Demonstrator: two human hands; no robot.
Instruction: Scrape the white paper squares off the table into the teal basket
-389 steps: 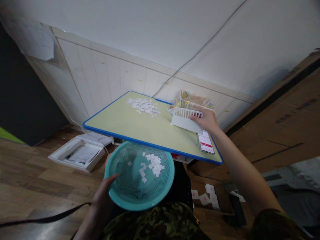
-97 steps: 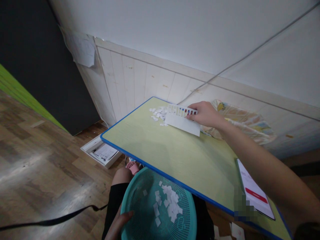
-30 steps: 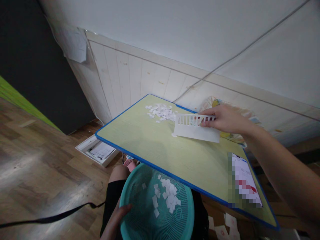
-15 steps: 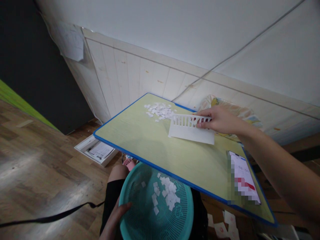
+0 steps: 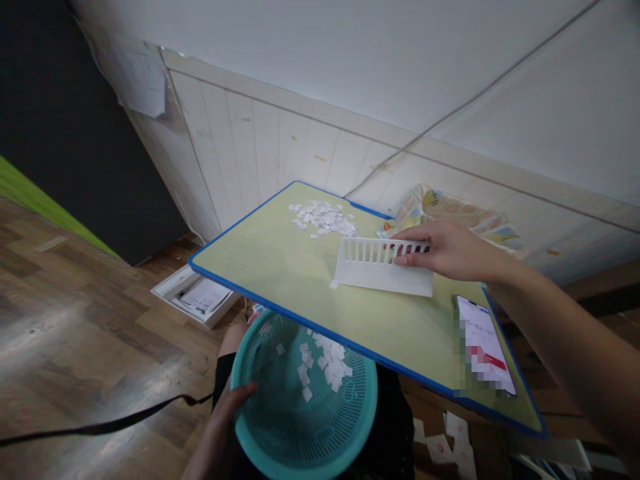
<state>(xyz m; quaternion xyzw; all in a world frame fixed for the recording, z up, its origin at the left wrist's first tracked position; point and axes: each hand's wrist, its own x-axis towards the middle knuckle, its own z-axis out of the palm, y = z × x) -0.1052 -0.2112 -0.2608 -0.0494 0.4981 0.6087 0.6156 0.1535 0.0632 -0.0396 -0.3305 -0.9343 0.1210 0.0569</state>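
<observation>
My right hand [image 5: 440,252] grips the slotted top of a flat white plastic panel [image 5: 385,275], its lower edge against the yellow-green tabletop [image 5: 270,257]. A small paper piece [image 5: 334,284] lies at the panel's lower left corner. Behind and left of the panel is a spread heap of small white paper pieces [image 5: 323,218]. With its thumb over the rim, my left hand [image 5: 235,407] holds a turquoise plastic basket [image 5: 305,460] on my lap, below the table's front edge. More paper pieces [image 5: 330,360] lie in the basket, mostly at its far right.
On the table's right side lies a phone [image 5: 485,347], partly pixelated. A patterned bag [image 5: 460,207] is behind the table by the wall. An open white box [image 5: 193,293] sits on the wooden floor at left. A black strap [image 5: 115,423] and paper cards [image 5: 445,447] are lower down.
The panel in my right hand has moved slightly toward me, away from the heap, with a paper piece at its corner. The basket has shifted a little left and up in view.
</observation>
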